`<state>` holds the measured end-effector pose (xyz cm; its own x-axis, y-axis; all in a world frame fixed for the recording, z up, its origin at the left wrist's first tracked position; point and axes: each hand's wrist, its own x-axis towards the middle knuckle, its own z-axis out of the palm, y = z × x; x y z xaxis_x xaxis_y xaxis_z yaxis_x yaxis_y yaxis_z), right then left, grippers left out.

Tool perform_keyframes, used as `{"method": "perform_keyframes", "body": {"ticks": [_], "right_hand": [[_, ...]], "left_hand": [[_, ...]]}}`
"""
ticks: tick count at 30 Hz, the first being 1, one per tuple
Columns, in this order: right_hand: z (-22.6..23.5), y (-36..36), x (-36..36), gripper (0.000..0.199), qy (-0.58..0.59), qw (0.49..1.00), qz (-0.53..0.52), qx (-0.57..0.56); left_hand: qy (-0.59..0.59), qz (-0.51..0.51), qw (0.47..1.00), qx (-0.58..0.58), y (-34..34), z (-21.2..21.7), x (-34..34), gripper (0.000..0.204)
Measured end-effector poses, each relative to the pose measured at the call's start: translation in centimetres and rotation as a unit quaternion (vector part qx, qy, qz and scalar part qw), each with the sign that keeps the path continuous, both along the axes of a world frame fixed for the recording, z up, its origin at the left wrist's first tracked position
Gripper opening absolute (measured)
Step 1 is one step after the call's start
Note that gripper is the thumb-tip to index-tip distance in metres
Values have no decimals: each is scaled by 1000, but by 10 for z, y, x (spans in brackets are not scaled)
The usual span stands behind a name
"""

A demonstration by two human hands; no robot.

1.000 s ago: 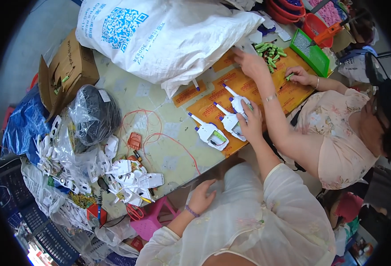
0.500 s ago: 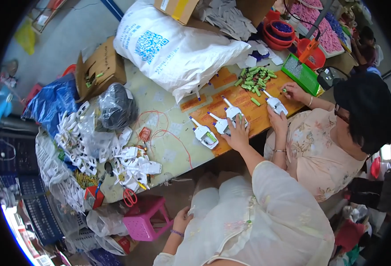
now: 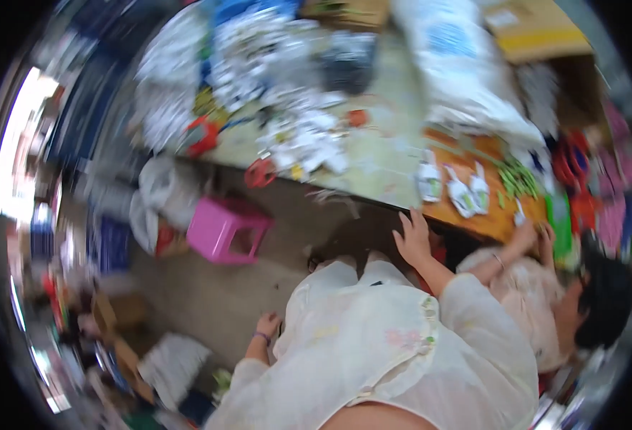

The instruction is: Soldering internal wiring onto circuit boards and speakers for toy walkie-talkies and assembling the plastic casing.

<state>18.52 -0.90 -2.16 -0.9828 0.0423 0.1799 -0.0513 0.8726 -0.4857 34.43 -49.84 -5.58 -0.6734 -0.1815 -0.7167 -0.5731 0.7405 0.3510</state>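
Observation:
My right hand (image 3: 412, 238) is open at the near edge of the table (image 3: 391, 161), its fingers spread and holding nothing. Just beyond it lie a white plastic handheld casing (image 3: 429, 179) and two more casings (image 3: 461, 195) side by side, each with a thin rod on top. My left hand (image 3: 267, 325), a band at its wrist, hangs low beside my leg, away from the table. Blur leaves its fingers unclear. On the right a co-worker's hands (image 3: 534, 235) are near another white casing (image 3: 519, 213). A pile of green cylindrical battery cells (image 3: 518, 178) lies beyond that casing.
A pink stool (image 3: 228, 231) stands on the floor at left. White plastic parts (image 3: 309, 136) and red-handled scissors (image 3: 261, 173) lie on the table. A large white sack (image 3: 466, 79) covers its far side. The co-worker (image 3: 523, 287) sits close on my right.
The view has swung left and blurred. My right hand has come off the white casings to the table's near edge. The co-worker still sits at the table.

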Motion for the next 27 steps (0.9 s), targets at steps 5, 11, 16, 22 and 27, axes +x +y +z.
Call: {"method": "perform_keyframes", "body": {"ticks": [5,11,16,22,27], "right_hand": [[10,-76,20,32,-1,971,231,-54],[-9,-195,-4,18,-323,898,297,-30],[-28,-290,-3,19,-332,760,491,269],[-10,-311,-3,30,-527,778,343,4],[-32,-344,-41,21,-311,865,370,133]], "left_hand": [[-53,176,983,23,-31,10,48,52],[40,196,978,53,-89,-16,71,44],[4,-11,997,80,-146,-16,27,29],[43,-86,991,89,-187,-15,-27,27],[-30,-28,973,227,-245,0,-92,32]]}}
